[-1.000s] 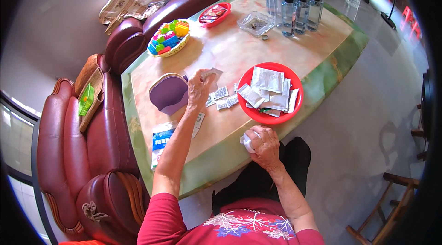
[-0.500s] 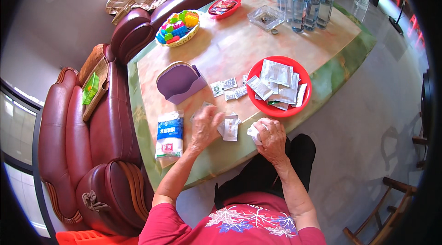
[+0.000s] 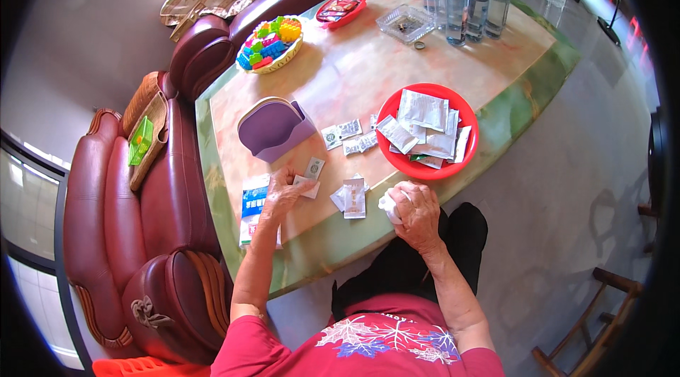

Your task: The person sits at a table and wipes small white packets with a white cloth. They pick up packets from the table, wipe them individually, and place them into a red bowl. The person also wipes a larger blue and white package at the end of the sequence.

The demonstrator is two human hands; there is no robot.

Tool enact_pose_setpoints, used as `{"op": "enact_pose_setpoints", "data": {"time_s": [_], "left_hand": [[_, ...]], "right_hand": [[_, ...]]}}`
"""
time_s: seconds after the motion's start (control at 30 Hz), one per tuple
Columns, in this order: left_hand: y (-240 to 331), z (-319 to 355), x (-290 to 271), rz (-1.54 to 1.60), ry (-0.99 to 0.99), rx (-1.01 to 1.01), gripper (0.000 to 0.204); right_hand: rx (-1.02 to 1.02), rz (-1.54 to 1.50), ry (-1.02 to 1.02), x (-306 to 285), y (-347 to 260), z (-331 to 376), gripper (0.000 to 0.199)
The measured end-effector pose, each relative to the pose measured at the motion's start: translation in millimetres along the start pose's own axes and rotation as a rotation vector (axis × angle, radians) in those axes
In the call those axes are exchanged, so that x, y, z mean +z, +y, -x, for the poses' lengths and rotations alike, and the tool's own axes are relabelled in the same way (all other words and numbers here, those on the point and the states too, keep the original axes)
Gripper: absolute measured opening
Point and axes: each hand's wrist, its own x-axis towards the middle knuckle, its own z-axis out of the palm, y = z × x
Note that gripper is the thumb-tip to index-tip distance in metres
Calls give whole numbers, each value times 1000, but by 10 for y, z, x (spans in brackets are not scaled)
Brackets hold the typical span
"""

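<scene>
My left hand (image 3: pixel 285 191) is at the table's near left, its fingers closed on the edge of a small white sachet (image 3: pixel 309 188). Another small sachet (image 3: pixel 314 168) with a dark round print lies just beyond it. Partly under my left wrist is a blue-and-white plastic packet (image 3: pixel 253 210). At the near edge of the table, my right hand (image 3: pixel 419 217) is closed around a crumpled white thing (image 3: pixel 389 205), whose kind I cannot make out. Between my hands, a few flat packets (image 3: pixel 353 198) overlap. A red bowl (image 3: pixel 464 159) heaped with white packets (image 3: pixel 423 109) stands beyond my right hand.
A purple holder (image 3: pixel 273 132) stands beyond my left hand, near several small sachets (image 3: pixel 347 130). Farther back are a basket of toy bricks (image 3: pixel 272 44), a red dish (image 3: pixel 358 7), a glass ashtray (image 3: pixel 406 24) and several dark-capped bottles (image 3: pixel 457 15). A maroon sofa (image 3: pixel 177 171) borders the left.
My left hand has moved left and down, from open over the sachets to closed on one, now overlapping the blue-and-white packet. My right hand stays in place, holding the crumpled white thing.
</scene>
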Motion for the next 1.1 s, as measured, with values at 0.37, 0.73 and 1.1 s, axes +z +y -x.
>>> {"op": "enact_pose_setpoints", "data": {"time_s": [0.37,0.73,1.1], "left_hand": [[-118,-397,63,-519,84,155,35],[452,-837,738,-600,124,443,61],[520,-1115,771,-860,41,423,42]], "right_hand": [[-23,-9,3,-27,0,-20,33],[-13,-7,10,-23,-6,-12,40],[-3,-16,7,-20,3,11,37]]}}
